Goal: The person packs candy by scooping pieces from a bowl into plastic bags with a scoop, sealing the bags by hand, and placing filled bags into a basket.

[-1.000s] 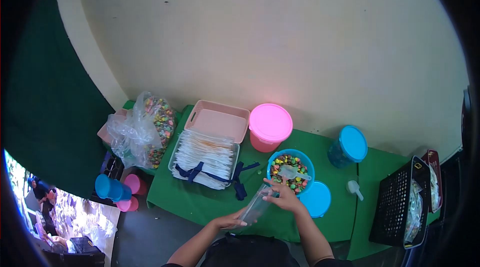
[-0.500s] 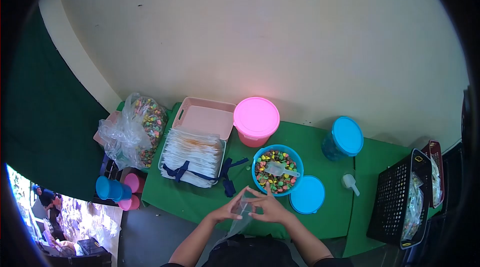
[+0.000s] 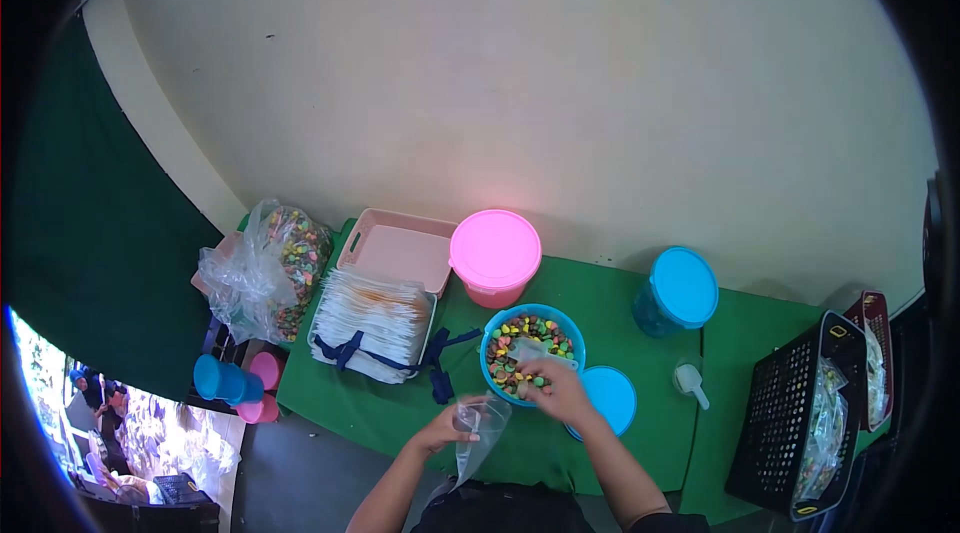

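Note:
My left hand is closed on a clear plastic bag, which hangs in front of my body with its mouth upward. Over the near right part of a blue tub reaches my right hand, its fingers and thumb apart. The tub is full of colourful small candies. Among them lies a clear scoop, its handle close against my right fingers; whether they touch is unclear. The blue lid sits right of the tub, partly behind my right forearm.
Left of the tub are a tray of stacked white packets, dark blue ribbon and a big bag of candies. A pink tub stands behind. To the right are a blue-lidded container, a white scoop and a black basket.
My right hand has left the bag and moved right and up over the candy tub. My left hand still holds the bag, its mouth now wider. The view has shifted slightly.

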The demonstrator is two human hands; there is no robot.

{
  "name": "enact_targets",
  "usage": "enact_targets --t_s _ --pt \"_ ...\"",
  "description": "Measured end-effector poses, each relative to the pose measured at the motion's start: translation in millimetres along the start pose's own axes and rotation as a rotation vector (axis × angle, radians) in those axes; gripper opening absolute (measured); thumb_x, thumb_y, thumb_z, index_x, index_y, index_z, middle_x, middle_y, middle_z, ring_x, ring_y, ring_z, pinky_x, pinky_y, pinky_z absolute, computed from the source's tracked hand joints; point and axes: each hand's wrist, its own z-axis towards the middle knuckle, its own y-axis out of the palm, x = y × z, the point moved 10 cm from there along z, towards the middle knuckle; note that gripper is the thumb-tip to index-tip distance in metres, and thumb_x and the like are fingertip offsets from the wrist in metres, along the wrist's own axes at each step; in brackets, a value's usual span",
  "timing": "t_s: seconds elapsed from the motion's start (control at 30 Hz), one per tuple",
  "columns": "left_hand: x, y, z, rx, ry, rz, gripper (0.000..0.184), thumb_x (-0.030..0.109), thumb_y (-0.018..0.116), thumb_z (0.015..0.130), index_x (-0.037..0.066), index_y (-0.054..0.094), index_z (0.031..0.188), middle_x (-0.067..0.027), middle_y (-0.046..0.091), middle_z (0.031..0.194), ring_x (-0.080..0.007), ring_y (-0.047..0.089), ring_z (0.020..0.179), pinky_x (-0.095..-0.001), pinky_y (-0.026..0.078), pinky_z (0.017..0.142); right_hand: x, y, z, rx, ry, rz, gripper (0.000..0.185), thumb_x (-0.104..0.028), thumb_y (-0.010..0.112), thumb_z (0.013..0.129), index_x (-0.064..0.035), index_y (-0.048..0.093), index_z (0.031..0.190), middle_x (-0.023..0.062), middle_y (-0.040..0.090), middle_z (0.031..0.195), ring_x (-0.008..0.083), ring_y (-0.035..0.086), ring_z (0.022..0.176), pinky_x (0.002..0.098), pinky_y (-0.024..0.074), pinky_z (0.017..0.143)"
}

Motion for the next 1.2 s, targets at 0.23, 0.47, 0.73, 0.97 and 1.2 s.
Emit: enact_targets --t_s 0.23,0.47,0.73,0.97,1.2 --pt "20 -32 -13 0.31 0.126 0.329 0.08 0.017 0.084 0.058 0.004 0.044 0.128 -0.0097 0.049 0.124 -0.022 0.05 0.112 -0.0353 0.037 0.098 82 -19 25 0.105 0.081 -1.01 0.029 -0.025 0.072 0.069 -0.0068 0.064 0.09 0.0068 0.055 0.095 0.0242 0.049 0.095 0.0419 0.035 0.085" --pt "11 -32 -9 0.338 0.131 0.31 0.082 0.02 0.083 0.061 0.005 0.04 0.129 -0.011 0.051 0.124 -0.0234 0.048 0.116 -0.0365 0.036 0.1 79 -35 45 -0.062 0.204 -0.894 0.017 -0.014 0.062 0.073 -0.0099 0.061 0.09 0.0068 0.058 0.088 0.024 0.053 0.093 0.0397 0.0387 0.079" --pt "5 -16 17 0.194 0.162 -0.115 0.072 0.018 0.075 0.07 0.007 0.037 0.13 -0.0103 0.046 0.13 -0.0247 0.043 0.123 -0.0395 0.033 0.103 39 12 59 0.033 -0.287 -1.106 0.014 -0.014 0.055 0.077 -0.0118 0.058 0.091 0.009 0.06 0.09 0.0234 0.055 0.091 0.0387 0.0395 0.08" --pt "3 -25 19 0.19 0.135 -0.113 0.072 0.02 0.075 0.07 0.007 0.038 0.13 -0.0108 0.047 0.129 -0.0252 0.044 0.122 -0.0403 0.032 0.103 51 4 50 -0.201 -0.194 -0.981 0.02 -0.012 0.06 0.074 -0.0133 0.06 0.094 0.0088 0.061 0.086 0.0242 0.056 0.091 0.0399 0.0419 0.079" --pt "5 -29 22 0.137 0.163 -0.242 0.07 0.024 0.073 0.072 0.007 0.038 0.13 -0.012 0.048 0.128 -0.0268 0.044 0.122 -0.0413 0.032 0.104 72 0 47 -0.061 -0.09 -1.033 0.021 -0.012 0.062 0.068 -0.0129 0.064 0.089 0.0097 0.064 0.084 0.0253 0.061 0.081 0.0392 0.0479 0.069"
